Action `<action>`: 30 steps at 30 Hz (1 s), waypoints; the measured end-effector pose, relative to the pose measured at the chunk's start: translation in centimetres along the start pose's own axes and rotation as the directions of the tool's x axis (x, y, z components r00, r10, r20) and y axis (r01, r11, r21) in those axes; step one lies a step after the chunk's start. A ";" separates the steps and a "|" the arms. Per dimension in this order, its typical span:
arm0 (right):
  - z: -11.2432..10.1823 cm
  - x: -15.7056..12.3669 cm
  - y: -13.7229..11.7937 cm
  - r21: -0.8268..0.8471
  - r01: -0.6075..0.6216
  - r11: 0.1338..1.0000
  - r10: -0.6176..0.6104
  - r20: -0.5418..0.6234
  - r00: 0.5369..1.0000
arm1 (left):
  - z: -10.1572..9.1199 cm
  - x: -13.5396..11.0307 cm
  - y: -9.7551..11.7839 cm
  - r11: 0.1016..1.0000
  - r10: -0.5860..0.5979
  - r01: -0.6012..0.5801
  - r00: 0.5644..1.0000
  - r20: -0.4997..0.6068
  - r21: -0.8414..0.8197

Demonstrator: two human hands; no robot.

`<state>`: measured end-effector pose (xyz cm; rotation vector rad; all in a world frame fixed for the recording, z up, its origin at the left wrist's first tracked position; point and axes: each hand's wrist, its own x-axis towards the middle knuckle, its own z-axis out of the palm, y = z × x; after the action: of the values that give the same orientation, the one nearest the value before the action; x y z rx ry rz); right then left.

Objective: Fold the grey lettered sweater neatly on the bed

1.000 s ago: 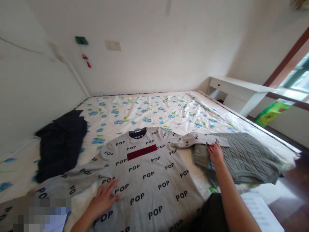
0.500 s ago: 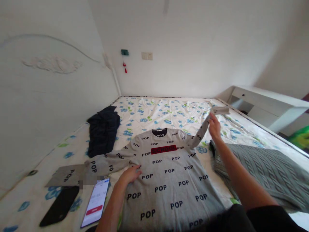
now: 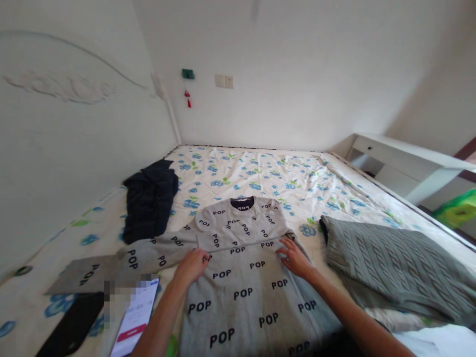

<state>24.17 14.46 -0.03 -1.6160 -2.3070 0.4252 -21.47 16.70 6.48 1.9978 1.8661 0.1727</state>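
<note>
A grey sweatshirt [image 3: 245, 277] printed with black "POP" lettering lies flat on the bed, its dark neck opening away from me. Its right-hand sleeve [image 3: 230, 235] is folded across the chest and covers the red patch; the other sleeve [image 3: 139, 253] stretches out to the left. At the shirt's left side my left hand [image 3: 191, 267] has its fingers curled closed on the fabric below the folded sleeve. My right hand [image 3: 295, 258] rests on the right side near the sleeve fold, fingers apart.
Left of the shirt lie a dark folded garment [image 3: 150, 201], a black phone-like slab [image 3: 72, 325] and a lit phone [image 3: 136, 317]. On the right is a grey-green cable-knit sweater [image 3: 394, 267]. A white desk-like piece [image 3: 405, 153] stands beside the bed [image 3: 238, 173].
My right hand has brought the right-hand sleeve from outstretched to across the chest and come down on the shirt's right side. My left hand stays at the left side.
</note>
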 end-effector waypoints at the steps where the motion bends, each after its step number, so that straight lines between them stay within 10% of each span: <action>1: -0.8 -0.7 2.2 -0.015 -0.077 0.997 0.077 -0.038 0.996 | -0.1 0.3 0.0 0.999 0.007 -0.006 1.000 -0.024 0.039; 5: -1.8 -0.7 6.8 -0.071 -0.281 0.957 0.273 -0.104 0.956 | -0.1 1.3 0.2 0.986 -0.057 0.055 0.998 0.007 0.157; 18: -0.9 5.4 7.5 -0.138 -0.434 0.890 0.399 -0.223 0.889 | 1.4 2.5 0.1 0.969 -0.097 0.071 0.990 0.099 0.239; 26: -2.5 6.2 12.3 0.328 -0.371 0.869 0.435 -0.150 0.888 | 0.9 2.5 0.2 0.978 -0.092 0.049 0.973 0.210 0.202; 30: -4.7 10.2 13.7 0.491 -0.450 0.746 0.615 -0.248 0.748 | 1.1 2.7 -0.5 0.982 -0.077 0.042 0.979 0.189 0.184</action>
<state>34.40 28.85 -0.52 -1.9169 -1.3042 0.5860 -21.30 19.18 4.82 1.9889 1.8674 -0.2095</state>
